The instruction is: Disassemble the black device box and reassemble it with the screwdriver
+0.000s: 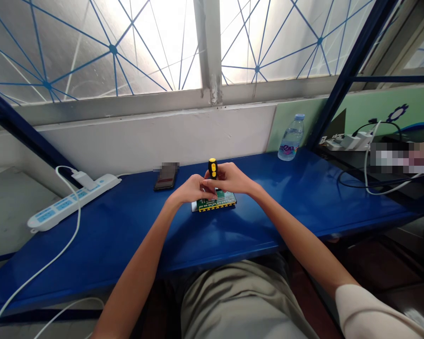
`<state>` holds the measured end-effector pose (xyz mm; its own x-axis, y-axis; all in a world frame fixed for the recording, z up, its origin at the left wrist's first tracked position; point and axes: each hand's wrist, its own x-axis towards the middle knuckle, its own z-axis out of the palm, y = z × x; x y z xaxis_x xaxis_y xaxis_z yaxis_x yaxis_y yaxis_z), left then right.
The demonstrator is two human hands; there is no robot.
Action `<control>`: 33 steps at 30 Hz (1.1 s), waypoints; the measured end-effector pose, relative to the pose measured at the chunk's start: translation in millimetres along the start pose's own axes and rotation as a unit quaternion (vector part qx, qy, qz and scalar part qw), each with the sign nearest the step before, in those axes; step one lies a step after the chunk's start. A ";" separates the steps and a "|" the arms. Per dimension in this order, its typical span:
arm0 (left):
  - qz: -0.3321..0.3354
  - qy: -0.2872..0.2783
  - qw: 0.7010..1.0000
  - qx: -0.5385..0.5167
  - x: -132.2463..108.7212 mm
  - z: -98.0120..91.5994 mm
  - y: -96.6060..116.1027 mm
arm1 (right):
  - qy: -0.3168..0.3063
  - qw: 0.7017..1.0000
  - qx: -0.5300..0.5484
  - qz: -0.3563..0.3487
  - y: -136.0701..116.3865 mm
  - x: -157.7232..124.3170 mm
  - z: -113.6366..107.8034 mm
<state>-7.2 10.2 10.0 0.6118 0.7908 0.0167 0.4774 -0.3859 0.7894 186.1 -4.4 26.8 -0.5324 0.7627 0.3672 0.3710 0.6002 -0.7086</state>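
Observation:
A screwdriver (212, 168) with a black and yellow handle stands upright over a green circuit board (219, 201). My right hand (231, 178) is closed round the lower part of its handle. The board lies on the blue table and has a row of yellow parts along its near edge. Just left of the screwdriver, my left hand (192, 189) has its fingers drawn together low over the board, around where the shaft meets it. What those fingers pinch is hidden, and so is the screwdriver's tip.
Left of the board a dark phone (166, 176) lies on the blue table (127, 226). A white power strip (74, 201) with a plugged-in charger and cable is farther left. At the back right stands a water bottle (291, 139). Cables (367, 165) run over the right-hand desk.

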 end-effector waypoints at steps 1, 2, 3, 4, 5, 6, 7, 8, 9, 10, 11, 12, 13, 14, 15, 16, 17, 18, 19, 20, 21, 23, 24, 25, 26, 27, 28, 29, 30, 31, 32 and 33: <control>0.000 -0.001 1.000 -0.002 0.0 0.0 -0.2 | 0.000 1.000 -0.002 0.001 -0.4 0.1 -0.2; 0.001 -0.002 1.000 -0.002 0.1 0.1 -0.4 | 0.000 1.000 -0.003 0.001 -0.5 0.3 -0.3; 0.001 -0.003 1.000 0.000 0.3 0.3 -0.8 | 0.000 1.000 -0.003 0.001 -0.5 0.5 -0.3; 0.001 -0.003 1.000 0.002 0.5 0.4 -1.2 | 0.001 1.000 -0.003 0.001 -0.3 0.7 -0.2; 0.000 -0.003 1.000 0.004 0.7 0.5 -1.6 | 0.002 1.000 -0.003 0.001 0.1 0.9 0.0; -0.001 -0.004 1.000 0.005 0.9 0.7 -2.0 | 0.001 1.000 -0.004 0.001 0.5 1.0 0.1; -0.001 -0.004 1.000 0.006 1.0 0.8 -2.3 | 0.000 1.000 -0.005 0.001 1.0 1.1 0.3; -0.002 -0.004 1.000 0.006 1.1 0.9 -2.6 | -0.001 1.000 -0.006 0.002 1.4 1.1 0.4; -0.002 -0.004 1.000 0.006 1.2 1.0 -2.9 | -0.002 1.000 -0.006 0.002 1.6 1.1 0.5; -0.003 -0.004 1.000 0.006 1.2 1.1 -3.0 | -0.002 1.000 -0.006 0.001 1.7 1.0 0.5; -0.003 -0.004 1.000 0.006 1.2 1.2 -3.1 | -0.002 1.000 -0.006 0.001 1.6 0.9 0.5; -0.002 -0.003 1.000 0.006 1.3 1.3 -3.1 | -0.001 1.000 -0.006 0.000 1.4 0.8 0.4; 0.000 -0.004 1.000 0.007 1.3 1.4 -3.1 | 0.001 1.000 -0.007 0.000 1.1 0.6 0.3; 0.001 -0.004 1.000 0.009 1.4 1.5 -3.0 | 0.002 1.000 -0.007 0.000 0.7 0.5 0.2; 0.003 -0.005 1.000 0.011 1.4 1.6 -3.0 | 0.004 1.000 -0.007 0.000 0.4 0.4 0.1; 0.004 -0.005 1.000 0.013 1.5 1.6 -3.0 | 0.005 1.000 -0.007 0.000 0.0 0.3 0.1; 0.004 -0.005 1.000 0.015 1.6 1.6 -3.1 | 0.007 1.000 -0.006 -0.001 -0.2 0.2 0.0; 0.004 -0.006 1.000 0.016 1.7 1.6 -3.3 | 0.008 1.000 -0.006 -0.002 -0.2 0.2 -0.1; 0.004 -0.006 1.000 0.016 1.7 1.6 -3.4 | 0.008 1.000 -0.006 -0.002 -0.2 0.2 -0.1; 0.004 -0.007 1.000 0.015 1.7 1.5 -3.6 | 0.008 1.000 -0.007 -0.002 -0.1 0.2 -0.1; 0.004 -0.008 1.000 0.013 1.7 1.4 -3.7 | 0.008 1.000 -0.008 -0.002 0.0 0.2 -0.2; 0.005 -0.012 1.000 0.009 1.5 1.3 -3.7 | 0.009 1.000 -0.009 -0.001 0.1 0.2 -0.1; 0.005 -0.014 1.000 0.007 1.3 1.2 -3.5 | 0.009 1.000 -0.010 -0.002 0.1 0.2 -0.1; 0.005 -0.015 1.000 0.007 1.2 1.1 -3.3 | 0.009 1.000 -0.010 -0.002 0.2 0.2 -0.1; 0.005 -0.016 1.000 0.007 1.0 0.9 -3.1 | 0.009 1.000 -0.010 -0.002 0.2 0.2 0.0; 0.005 -0.017 1.000 0.007 0.8 0.8 -2.8 | 0.008 1.000 -0.010 -0.002 0.2 0.2 0.1; 0.005 -0.018 1.000 0.007 0.6 0.7 -2.5 | 0.009 1.000 -0.010 -0.002 0.3 0.2 0.1; 0.005 -0.019 1.000 0.007 0.4 0.5 -2.2 | 0.009 1.000 -0.010 -0.003 0.4 0.1 0.2; 0.005 -0.020 1.000 0.007 0.2 0.5 -1.9 | 0.010 1.000 -0.009 -0.004 0.4 0.1 0.2; 0.004 -0.021 1.000 0.006 0.1 0.4 -1.5 | 0.010 1.000 -0.008 -0.004 0.3 0.1 0.2; 0.004 -0.021 1.000 0.006 0.1 0.5 -1.1 | 0.010 1.000 -0.007 -0.004 0.2 0.1 0.2; 0.003 -0.021 1.000 0.006 0.0 0.6 -0.6 | 0.009 1.000 -0.007 -0.004 -0.1 0.1 0.1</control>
<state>-7.1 10.2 9.2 0.6412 0.7674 -0.0044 0.4808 -0.3972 0.7817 186.0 -4.4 26.9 -0.5209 0.7627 0.3834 0.3775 0.6086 -0.6979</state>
